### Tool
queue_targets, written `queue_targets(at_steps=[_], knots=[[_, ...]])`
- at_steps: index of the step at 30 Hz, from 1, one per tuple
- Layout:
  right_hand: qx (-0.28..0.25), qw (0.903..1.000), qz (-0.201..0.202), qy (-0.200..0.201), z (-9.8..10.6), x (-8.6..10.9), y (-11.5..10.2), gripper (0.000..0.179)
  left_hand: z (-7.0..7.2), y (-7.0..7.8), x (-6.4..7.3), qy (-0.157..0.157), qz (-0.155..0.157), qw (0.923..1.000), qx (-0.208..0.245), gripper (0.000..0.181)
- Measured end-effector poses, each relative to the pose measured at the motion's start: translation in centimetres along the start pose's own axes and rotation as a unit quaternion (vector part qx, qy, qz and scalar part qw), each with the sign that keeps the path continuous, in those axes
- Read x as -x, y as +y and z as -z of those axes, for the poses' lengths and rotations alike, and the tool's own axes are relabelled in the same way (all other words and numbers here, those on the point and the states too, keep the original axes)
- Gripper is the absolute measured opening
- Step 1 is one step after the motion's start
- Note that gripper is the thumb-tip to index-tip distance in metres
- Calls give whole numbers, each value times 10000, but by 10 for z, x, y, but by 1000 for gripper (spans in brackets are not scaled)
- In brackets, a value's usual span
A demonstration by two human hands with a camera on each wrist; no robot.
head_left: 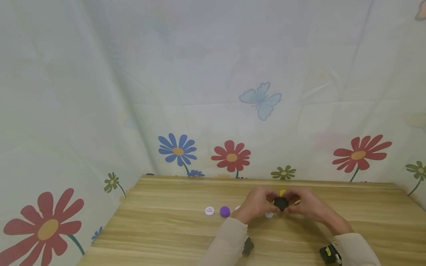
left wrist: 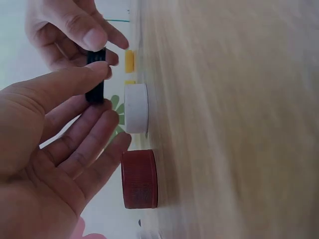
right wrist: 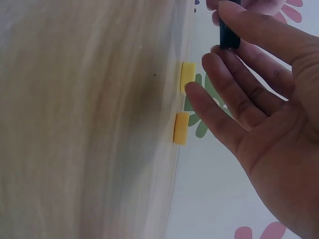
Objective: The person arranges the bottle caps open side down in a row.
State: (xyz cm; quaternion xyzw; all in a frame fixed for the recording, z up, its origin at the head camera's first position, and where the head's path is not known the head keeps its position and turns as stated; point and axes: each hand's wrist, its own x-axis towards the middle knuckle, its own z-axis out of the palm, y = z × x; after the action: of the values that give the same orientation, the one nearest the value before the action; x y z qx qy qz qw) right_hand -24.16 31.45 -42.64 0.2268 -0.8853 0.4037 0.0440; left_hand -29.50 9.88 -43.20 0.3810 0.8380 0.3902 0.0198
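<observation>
A black round disc, seemingly a bottle cap (head_left: pixel 281 204), is held between both hands above the wooden table. My left hand (head_left: pixel 255 203) pinches one side of it between thumb and fingers. Opposite, my right hand (head_left: pixel 307 204) pinches the other side. In the left wrist view the disc (left wrist: pixel 94 90) stands edge-on, raised off the wood. Below the left fingers, a white cap (left wrist: pixel 136 108) and a ribbed dark red cap (left wrist: pixel 140 179) rest on the table. Two yellow caps (right wrist: pixel 188 77) sit near the right fingers in the right wrist view.
To the left on the table (head_left: pixel 159 236) lie a white cap with a printed top (head_left: pixel 209 211) and a purple cap (head_left: pixel 224 211). Another white cap (head_left: pixel 237 208) is partly hidden by the left hand. A flower-printed curtain (head_left: pixel 206 74) hangs behind the table.
</observation>
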Motion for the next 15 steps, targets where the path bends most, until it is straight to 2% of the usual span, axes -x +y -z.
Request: queue_targets(at_steps=[6, 15], knots=[[24, 9998, -102, -178, 0, 1, 2, 33, -2, 3, 1, -244, 208, 9995, -11, 29], [-76, 9991, -249, -332, 0, 3, 3, 36, -4, 4, 2, -348, 236, 9986, -315, 31]])
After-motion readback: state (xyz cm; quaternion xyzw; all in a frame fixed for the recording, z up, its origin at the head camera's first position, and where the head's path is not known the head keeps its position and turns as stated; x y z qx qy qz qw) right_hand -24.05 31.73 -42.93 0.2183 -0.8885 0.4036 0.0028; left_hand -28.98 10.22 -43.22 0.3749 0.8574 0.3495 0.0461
